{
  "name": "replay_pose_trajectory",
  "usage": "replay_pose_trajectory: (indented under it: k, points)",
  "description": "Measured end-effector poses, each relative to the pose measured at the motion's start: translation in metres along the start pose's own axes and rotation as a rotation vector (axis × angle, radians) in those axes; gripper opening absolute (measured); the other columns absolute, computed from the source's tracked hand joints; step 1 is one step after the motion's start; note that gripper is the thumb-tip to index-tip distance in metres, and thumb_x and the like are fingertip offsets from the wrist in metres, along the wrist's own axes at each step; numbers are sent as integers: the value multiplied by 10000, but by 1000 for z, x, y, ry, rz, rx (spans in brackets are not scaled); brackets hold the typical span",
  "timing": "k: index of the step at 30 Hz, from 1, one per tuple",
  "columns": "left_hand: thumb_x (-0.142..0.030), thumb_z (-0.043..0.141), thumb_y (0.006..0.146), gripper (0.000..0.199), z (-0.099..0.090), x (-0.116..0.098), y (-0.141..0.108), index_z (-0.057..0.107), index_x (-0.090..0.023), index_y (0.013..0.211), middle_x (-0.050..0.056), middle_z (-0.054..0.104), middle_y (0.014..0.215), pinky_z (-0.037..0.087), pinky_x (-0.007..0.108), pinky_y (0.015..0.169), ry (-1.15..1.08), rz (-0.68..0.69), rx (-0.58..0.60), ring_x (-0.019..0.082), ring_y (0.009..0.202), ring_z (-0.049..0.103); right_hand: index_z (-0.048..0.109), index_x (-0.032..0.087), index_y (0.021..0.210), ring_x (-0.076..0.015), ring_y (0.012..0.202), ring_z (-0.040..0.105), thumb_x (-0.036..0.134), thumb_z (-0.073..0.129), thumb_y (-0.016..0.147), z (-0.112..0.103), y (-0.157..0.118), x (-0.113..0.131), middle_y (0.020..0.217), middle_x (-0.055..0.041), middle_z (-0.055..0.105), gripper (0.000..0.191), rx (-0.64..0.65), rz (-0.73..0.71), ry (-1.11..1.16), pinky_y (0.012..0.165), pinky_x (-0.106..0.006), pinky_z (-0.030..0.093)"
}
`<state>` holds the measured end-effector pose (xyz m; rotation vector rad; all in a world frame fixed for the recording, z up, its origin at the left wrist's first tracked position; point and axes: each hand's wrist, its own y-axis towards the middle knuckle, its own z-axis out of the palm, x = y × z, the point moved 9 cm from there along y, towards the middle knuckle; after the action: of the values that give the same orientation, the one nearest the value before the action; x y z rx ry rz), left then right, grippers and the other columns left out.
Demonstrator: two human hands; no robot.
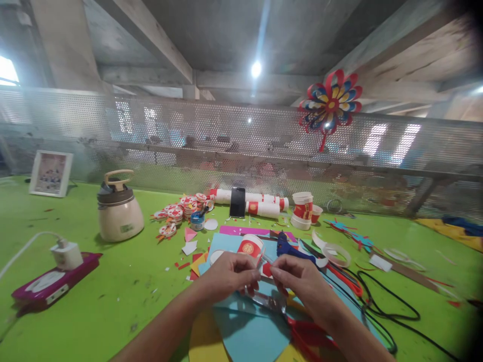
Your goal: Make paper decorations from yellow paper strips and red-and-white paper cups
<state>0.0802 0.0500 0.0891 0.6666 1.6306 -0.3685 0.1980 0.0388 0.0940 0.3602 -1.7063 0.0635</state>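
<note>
Both my hands meet over a stack of light blue paper (252,332). My left hand (234,275) is closed, thumb pressed against the fingers; what it pinches is hidden. My right hand (298,281) is also closed in a pinch, with a small red and white paper piece (266,270) at its fingertips. Just behind them a red and white paper cup (251,246) lies on its side. Scissors with red handles (307,334) lie below my hands, blades towards the left. A blue hot glue gun (292,249) rests behind my right hand.
A kettle-shaped bottle (119,211), a purple power strip (56,281) and a picture frame (51,173) stand left. Paper cups (302,210), a phone (237,202) and decorated discs (175,211) are behind. A black cable (392,317) loops right. A paper pinwheel (332,104) hangs at the mesh screen.
</note>
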Motion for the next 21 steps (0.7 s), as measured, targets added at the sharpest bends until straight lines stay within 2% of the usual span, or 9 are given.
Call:
replay_pose_trajectory:
  k: [7, 10, 13, 16, 18, 21]
  points:
    - [-424, 636, 754, 314, 3, 2, 2, 645, -120, 680, 21, 609, 615, 387, 233, 523, -53, 6, -3, 106, 523, 534, 570, 144, 675, -84, 511, 423, 445, 652, 766, 3, -2, 4, 576, 35, 499, 325, 2, 8, 16, 512, -224, 345]
    - [-448, 651, 743, 339, -2, -9, -3, 666, -115, 680, 37, 620, 612, 402, 239, 530, -176, 56, -29, 112, 525, 544, 573, 144, 668, -84, 499, 417, 458, 650, 765, 3, -3, 2, 568, 34, 490, 337, -2, 28, -11, 502, -226, 338]
    - [-497, 605, 774, 427, -21, -41, -15, 660, -122, 578, 41, 591, 525, 378, 234, 483, -339, 253, -32, 108, 473, 509, 581, 150, 690, -89, 520, 415, 451, 647, 776, -3, -4, 2, 573, 34, 485, 319, -35, 22, 9, 512, -225, 344]
    - [-634, 572, 721, 524, -57, -78, -35, 598, -158, 503, -15, 473, 405, 330, 211, 419, -556, 581, -87, 85, 391, 419, 589, 160, 725, -96, 549, 413, 438, 634, 797, -6, -5, 2, 584, 33, 488, 291, -38, 4, 47, 525, -224, 346]
    - [-706, 536, 681, 574, -67, -85, -40, 577, -165, 491, -31, 426, 384, 326, 206, 400, -633, 646, -56, 81, 370, 396, 592, 159, 730, -94, 551, 412, 437, 634, 798, -7, -5, 2, 589, 32, 490, 289, -37, 9, 37, 525, -222, 341]
    - [-673, 566, 692, 539, -57, -75, -33, 595, -161, 524, -26, 469, 407, 336, 209, 412, -640, 590, -11, 79, 368, 421, 582, 152, 695, -90, 532, 402, 460, 639, 783, -6, -4, 0, 571, 37, 472, 325, -44, 46, -13, 511, -221, 332]
